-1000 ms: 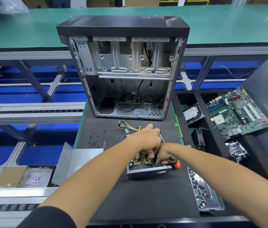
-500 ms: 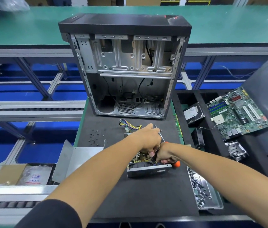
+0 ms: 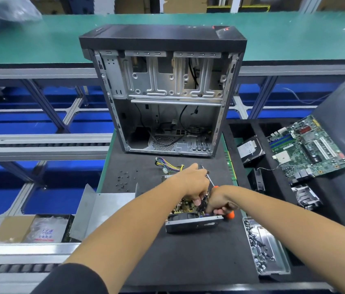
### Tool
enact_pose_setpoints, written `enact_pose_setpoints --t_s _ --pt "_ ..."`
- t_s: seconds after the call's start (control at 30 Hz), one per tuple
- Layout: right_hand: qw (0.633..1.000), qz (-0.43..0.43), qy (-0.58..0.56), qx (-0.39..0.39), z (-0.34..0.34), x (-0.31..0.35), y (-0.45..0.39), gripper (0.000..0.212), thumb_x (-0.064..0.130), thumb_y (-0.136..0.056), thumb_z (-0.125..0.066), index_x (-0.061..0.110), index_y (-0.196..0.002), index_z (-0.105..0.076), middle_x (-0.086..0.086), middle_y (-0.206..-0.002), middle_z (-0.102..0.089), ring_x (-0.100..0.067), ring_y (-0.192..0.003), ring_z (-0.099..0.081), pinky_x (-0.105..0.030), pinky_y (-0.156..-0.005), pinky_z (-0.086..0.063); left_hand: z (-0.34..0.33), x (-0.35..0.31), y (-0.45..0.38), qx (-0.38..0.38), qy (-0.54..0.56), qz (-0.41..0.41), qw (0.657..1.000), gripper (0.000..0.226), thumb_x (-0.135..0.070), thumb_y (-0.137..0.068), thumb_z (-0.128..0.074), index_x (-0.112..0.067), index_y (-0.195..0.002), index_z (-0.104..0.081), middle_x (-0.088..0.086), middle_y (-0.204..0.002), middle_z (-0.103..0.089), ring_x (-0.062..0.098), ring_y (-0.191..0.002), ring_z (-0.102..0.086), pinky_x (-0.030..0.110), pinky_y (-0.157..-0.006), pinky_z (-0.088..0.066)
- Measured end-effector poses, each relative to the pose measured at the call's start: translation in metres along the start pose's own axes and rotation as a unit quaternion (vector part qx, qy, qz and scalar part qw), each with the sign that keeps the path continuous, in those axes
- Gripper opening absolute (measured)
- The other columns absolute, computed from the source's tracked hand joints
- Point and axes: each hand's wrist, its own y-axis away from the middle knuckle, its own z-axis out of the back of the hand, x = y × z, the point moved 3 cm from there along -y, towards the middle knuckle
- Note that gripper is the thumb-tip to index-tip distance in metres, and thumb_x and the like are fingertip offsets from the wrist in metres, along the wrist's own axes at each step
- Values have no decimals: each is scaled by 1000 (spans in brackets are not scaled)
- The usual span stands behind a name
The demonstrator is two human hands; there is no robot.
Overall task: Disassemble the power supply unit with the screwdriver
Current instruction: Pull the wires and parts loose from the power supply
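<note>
A single head-worn camera is looking forward and down from above the near edge of the black mat [image 3: 188,262]. It is facing the open computer case [image 3: 163,98], standing at the mat's far end, and sitting close enough that both forearms are filling the lower frame, reaching away from the lens.

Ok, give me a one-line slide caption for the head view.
Both hands work on the opened power supply unit before an empty computer case, right hand gripping an orange-handled screwdriver.
</note>
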Motion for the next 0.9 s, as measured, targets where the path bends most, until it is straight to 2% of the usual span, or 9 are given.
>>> enact_pose_setpoints --t_s 0.17,0.47,0.73,0.9 --pt "997 -38 54 26 -1 -1 -8 38 22 -99 -52 17 -64 -39 8 -35 -36 -3 -26 -27 -13 -32 -19 -1 1 1 -4 2 5 1000 22 -42 -79 -71 -24 -92 -73 -6 -93 -65 17 -110 -42 33 -77 -23" --pt "989 -89 67 97 3 4 -11 32 23 -104 -40 17 -74 -42 9 -32 -34 -1 -23 -29 -9 -29 -18 -2 0 2 1 5 8 1000 23 -42 -81 -69 -22 -92 -73 -4 -93 -64 18 -111 -42 33 -78 -25" --pt "993 -49 94 43 -2 8 -15 32 13 -97 -41 14 -66 -37 6 -35 -35 -5 -25 -28 -12 -34 -21 -3 2 1 -9 -1 5 1000 22 -42 -81 -69 -23 -91 -73 -5 -92 -65 18 -110 -43 33 -77 -24" --pt "996 -18 86 21 -3 12 -13 32 11 -98 -41 14 -66 -38 2 -56 -36 -5 -27 -29 -14 -36 -24 -4 3 -1 -6 4 3 1000 24 -43 -79 -70 -22 -90 -72 -6 -91 -64 18 -109 -43 33 -76 -23"
